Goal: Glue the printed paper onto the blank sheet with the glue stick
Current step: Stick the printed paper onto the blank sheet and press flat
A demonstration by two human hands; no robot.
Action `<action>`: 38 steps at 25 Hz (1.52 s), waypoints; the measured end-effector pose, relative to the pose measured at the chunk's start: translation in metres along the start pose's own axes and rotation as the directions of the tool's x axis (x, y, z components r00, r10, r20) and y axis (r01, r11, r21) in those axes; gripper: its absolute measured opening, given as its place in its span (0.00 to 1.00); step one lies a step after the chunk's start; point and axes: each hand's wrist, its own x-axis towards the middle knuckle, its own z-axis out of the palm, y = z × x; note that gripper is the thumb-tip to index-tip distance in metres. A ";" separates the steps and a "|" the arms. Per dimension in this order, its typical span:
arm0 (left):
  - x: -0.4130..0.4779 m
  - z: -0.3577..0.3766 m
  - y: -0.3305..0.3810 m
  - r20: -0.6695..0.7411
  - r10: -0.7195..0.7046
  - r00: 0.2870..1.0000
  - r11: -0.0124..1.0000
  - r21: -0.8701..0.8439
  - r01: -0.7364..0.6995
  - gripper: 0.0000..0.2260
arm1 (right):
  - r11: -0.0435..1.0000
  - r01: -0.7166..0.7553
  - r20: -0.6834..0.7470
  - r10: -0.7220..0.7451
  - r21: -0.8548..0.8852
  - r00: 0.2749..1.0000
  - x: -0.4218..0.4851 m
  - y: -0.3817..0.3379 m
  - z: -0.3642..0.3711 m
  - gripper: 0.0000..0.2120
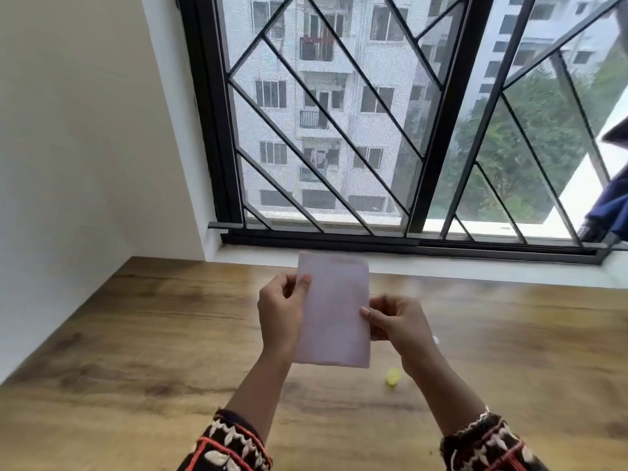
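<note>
The left hand [280,314] is closed on the left edge of a pale, whitish rectangular sheet of paper [334,314], with the thumb laid across the near face close to the upper corner and the fingers curled behind. The right hand [399,326] is closed on the right edge of the same sheet, lower down, thumb in front and fingers behind. The sheet is held upright above a brown wood-grain tabletop [136,351], clear of its surface. Its face is blurred; whether print is carried on it cannot be told. A small yellow object [393,378], possibly the glue stick or its cap, is seen on the tabletop just below the right wrist. Both forearms are bare, ending in dark embroidered cuffs [227,447] with red and cream patterning. Beyond the tabletop, a black-framed window with a diagonal metal grille [339,130] is noted.
</note>
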 end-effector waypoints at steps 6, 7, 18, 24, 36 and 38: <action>-0.008 -0.019 -0.026 0.083 -0.200 0.976 0.973 0.137 0.188 0.09 | 0.995 -0.069 -0.123 0.061 -0.067 0.991 0.006 0.020 0.011 0.08; -0.008 -0.021 -0.030 0.080 -0.210 0.974 0.964 0.183 0.193 0.10 | 0.992 -0.091 -0.137 0.079 -0.084 0.987 0.008 0.024 0.013 0.09; -0.010 -0.020 -0.093 0.020 -0.351 0.936 0.783 0.554 0.282 0.09 | 0.869 -0.274 -0.186 0.214 -0.412 0.959 0.018 0.092 0.040 0.06; -0.013 -0.016 -0.115 0.044 -0.386 0.922 0.690 0.677 0.256 0.07 | 0.738 -0.239 -0.129 0.205 -0.631 0.970 0.022 0.112 0.043 0.09; -0.016 -0.015 -0.128 0.134 -0.283 0.950 0.634 0.769 0.081 0.08 | 0.509 -0.045 0.029 0.137 -0.860 0.990 0.021 0.118 0.045 0.02; -0.020 -0.015 -0.128 0.153 -0.261 0.953 0.633 0.772 0.049 0.06 | 0.471 -0.018 0.042 0.117 -0.882 0.992 0.023 0.121 0.046 0.03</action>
